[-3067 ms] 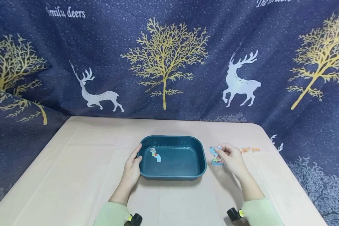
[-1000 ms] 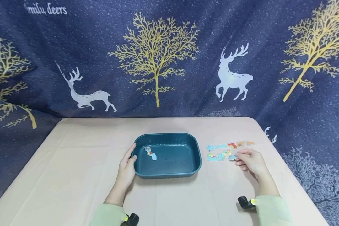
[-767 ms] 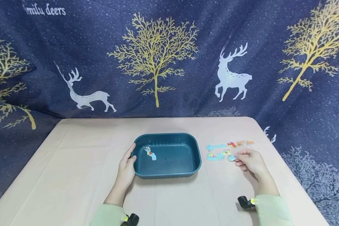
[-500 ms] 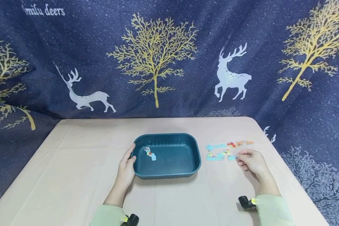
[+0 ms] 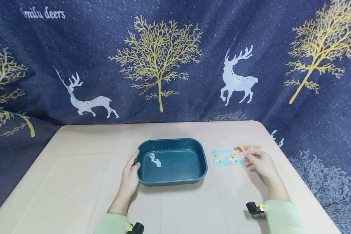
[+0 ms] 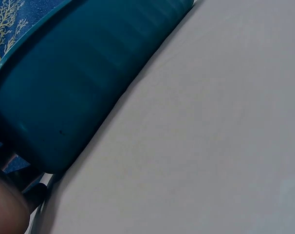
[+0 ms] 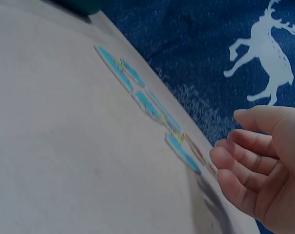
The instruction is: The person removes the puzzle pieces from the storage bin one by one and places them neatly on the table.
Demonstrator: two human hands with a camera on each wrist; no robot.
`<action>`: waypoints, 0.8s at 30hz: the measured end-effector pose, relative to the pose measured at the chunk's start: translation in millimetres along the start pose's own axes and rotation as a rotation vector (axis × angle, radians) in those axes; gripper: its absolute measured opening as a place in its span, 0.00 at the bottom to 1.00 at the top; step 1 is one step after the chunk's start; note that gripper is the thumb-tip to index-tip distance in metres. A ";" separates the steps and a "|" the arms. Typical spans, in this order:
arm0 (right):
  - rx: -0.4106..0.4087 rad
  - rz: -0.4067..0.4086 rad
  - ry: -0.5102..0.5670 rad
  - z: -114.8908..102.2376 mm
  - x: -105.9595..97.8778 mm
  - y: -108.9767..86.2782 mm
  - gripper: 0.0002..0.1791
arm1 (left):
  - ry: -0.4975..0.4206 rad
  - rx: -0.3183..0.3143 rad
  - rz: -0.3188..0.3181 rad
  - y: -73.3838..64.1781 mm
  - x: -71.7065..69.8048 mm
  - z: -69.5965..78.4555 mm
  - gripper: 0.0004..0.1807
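Note:
My left hand (image 5: 131,174) grips the left side of a teal plastic tray (image 5: 172,182), thumb at the rim. In the left wrist view the tray's outer wall (image 6: 84,78) stands beside the fingers. One puzzle piece (image 5: 155,160), light blue with red and yellow, lies inside the tray on its left. To the right, my right hand (image 5: 260,162) hovers with loosely bent fingers, thumb apart, over a blue puzzle piece (image 5: 239,162). In the right wrist view nothing shows between the fingers of the right hand (image 7: 264,165); several pieces lie beyond it.
Two rows of puzzle pieces lie right of the tray. The back row has blue pieces (image 5: 227,150), a red one (image 5: 238,149) and orange ones (image 5: 256,147); a blue-yellow piece (image 5: 218,162) is in front. A dark patterned cloth (image 5: 175,65) hangs behind the table.
My right hand set a blue piece at the right end of the front row, let go and lifted slightly away toward the orange pieces. The left hand keeps its hold on the tray.

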State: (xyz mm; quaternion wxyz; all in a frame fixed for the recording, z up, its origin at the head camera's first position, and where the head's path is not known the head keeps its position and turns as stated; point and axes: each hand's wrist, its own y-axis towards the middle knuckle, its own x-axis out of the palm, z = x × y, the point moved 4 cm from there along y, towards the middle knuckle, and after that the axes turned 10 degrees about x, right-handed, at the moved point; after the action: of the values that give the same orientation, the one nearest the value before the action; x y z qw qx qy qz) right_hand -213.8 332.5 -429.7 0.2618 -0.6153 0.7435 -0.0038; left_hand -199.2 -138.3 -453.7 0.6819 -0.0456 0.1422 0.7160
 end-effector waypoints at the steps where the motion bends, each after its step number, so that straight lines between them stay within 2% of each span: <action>1: -0.006 -0.013 0.021 -2.4 1.7 -1.0 0.24 | -0.001 0.002 0.000 -0.1 -0.2 -0.4 0.27; 3: -0.020 -0.032 0.047 -8.2 5.7 -2.7 0.25 | -0.001 0.007 0.002 -0.2 -0.5 -1.2 0.27; 5: -0.055 -0.029 0.019 -16.1 9.6 -4.3 0.25 | -0.002 0.013 0.004 -0.2 -0.7 -1.9 0.27; 9: -0.161 -0.004 -0.096 -35.6 18.6 -9.2 0.25 | -0.001 0.015 0.004 -0.4 -0.6 -2.8 0.27; 13: -0.237 -0.024 -0.158 -53.0 31.7 -12.5 0.25 | -0.001 0.015 0.006 -0.6 -0.5 -3.6 0.27; 19: -0.293 -0.094 -0.176 -74.1 54.8 -13.7 0.22 | -0.008 0.017 0.012 -0.1 -1.1 -3.5 0.27; 24: -0.308 -0.155 -0.181 -87.6 76.3 -16.1 0.21 | -0.004 0.015 0.009 -0.1 -1.6 -3.4 0.27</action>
State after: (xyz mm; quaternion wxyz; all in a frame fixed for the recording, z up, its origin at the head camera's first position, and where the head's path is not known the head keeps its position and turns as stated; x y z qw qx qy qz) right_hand -241.7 230.9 -378.2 0.2293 -0.7014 0.6591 0.1452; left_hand -199.4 -140.8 -456.6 0.6795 -0.0384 0.1464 0.7179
